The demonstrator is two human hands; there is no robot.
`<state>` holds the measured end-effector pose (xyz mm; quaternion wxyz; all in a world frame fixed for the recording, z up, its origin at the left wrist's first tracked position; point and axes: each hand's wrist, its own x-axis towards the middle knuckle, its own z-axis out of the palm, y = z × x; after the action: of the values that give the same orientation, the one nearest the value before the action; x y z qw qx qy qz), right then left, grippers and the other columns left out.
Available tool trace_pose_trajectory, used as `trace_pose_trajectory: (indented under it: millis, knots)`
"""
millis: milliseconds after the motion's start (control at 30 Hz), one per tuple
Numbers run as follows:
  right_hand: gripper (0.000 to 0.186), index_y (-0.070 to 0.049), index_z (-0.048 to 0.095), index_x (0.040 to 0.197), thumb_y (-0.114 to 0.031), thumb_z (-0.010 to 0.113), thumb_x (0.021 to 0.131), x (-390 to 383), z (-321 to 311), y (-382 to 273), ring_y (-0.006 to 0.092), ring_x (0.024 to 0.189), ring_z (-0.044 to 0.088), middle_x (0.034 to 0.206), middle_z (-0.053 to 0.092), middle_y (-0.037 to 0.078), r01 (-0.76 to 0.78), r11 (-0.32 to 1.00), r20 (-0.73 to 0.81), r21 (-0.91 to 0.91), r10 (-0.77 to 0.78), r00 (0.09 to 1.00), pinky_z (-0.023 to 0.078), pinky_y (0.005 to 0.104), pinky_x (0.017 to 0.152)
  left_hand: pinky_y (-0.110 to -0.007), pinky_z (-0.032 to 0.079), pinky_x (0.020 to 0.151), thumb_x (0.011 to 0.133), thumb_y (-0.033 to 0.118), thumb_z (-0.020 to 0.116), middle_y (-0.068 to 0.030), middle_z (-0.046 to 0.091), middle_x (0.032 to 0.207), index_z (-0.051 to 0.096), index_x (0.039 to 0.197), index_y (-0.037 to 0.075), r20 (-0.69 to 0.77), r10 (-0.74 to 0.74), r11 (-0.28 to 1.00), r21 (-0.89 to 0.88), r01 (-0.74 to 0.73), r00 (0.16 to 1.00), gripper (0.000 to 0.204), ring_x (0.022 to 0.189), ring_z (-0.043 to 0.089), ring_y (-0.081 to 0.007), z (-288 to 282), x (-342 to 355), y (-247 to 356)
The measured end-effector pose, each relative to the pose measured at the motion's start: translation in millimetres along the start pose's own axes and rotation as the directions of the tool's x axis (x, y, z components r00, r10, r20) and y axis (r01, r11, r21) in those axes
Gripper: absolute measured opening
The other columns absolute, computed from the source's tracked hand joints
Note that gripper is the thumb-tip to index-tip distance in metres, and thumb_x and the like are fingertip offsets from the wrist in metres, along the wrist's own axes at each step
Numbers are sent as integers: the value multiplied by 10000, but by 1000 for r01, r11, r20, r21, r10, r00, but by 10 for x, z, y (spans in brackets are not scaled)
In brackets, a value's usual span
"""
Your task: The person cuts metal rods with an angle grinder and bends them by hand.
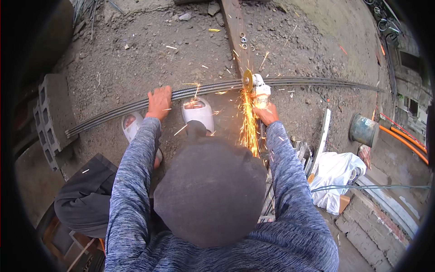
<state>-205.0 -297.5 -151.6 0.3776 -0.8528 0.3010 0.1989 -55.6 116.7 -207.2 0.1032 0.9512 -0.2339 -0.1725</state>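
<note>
Rods (208,88) run under the left hand (158,103), fingers clamped on them presumably for steadiness; the half-hidden right hand (268,113) seems wrapped round the grinder (260,89).

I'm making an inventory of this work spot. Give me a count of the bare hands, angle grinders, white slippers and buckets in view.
Bare hands: 2
Angle grinder: 1
White slippers: 2
Bucket: 1
Total: 6
</note>
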Motion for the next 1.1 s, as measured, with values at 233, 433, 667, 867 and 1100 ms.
trace_pose_trajectory:
  millis: [233, 433, 667, 867, 1100]
  knots:
    - [297, -6, 726, 893, -225, 789, 703, 107, 10, -102, 199, 748, 721, 836, 750, 109, -80, 991, -25, 111, 84, 996, 557, 353, 693, -546, 407, 877, 894, 153, 587, -109, 664, 1064, 549, 1085, 101, 23, -10, 999, 39, 9, 1000, 202, 1055, 614, -339, 21, 6, 10]
    - [302, 3, 720, 883, -220, 797, 694, 66, -1, -148, 196, 744, 714, 840, 747, 101, -52, 992, -7, 113, 54, 999, 556, 351, 689, -541, 418, 866, 855, 150, 657, -110, 667, 1066, 548, 1076, 103, -3, -3, 999, 40, 3, 1000, 251, 1060, 619, -336, -5, -18, 6]
    - [321, 10, 715, 920, -186, 806, 683, -40, -6, -98, 183, 757, 707, 871, 749, 91, -79, 986, 9, 145, 78, 997, 556, 340, 686, -542, 414, 864, 842, 153, 676, -105, 669, 1082, 544, 1067, 107, 14, -9, 1000, 24, 9, 1000, 265, 1068, 618, -335, 27, -1, -12]
    - [296, 16, 699, 891, -170, 799, 683, -112, 37, -75, 160, 743, 694, 852, 744, 79, -53, 988, -3, 146, 54, 999, 554, 341, 673, -557, 411, 877, 865, 160, 644, -107, 671, 1081, 548, 1061, 106, 0, -1, 1000, 12, 1, 1000, 225, 1076, 617, -335, 19, -24, -18]
    - [325, 17, 707, 886, -234, 774, 691, -185, 14, -34, 214, 740, 720, 836, 750, 123, -53, 989, 18, 136, 51, 999, 566, 366, 687, -582, 409, 909, 878, 157, 623, -103, 673, 1064, 550, 1050, 108, -15, -2, 1000, 14, 2, 1000, 194, 1059, 622, -332, 2, -32, 23]
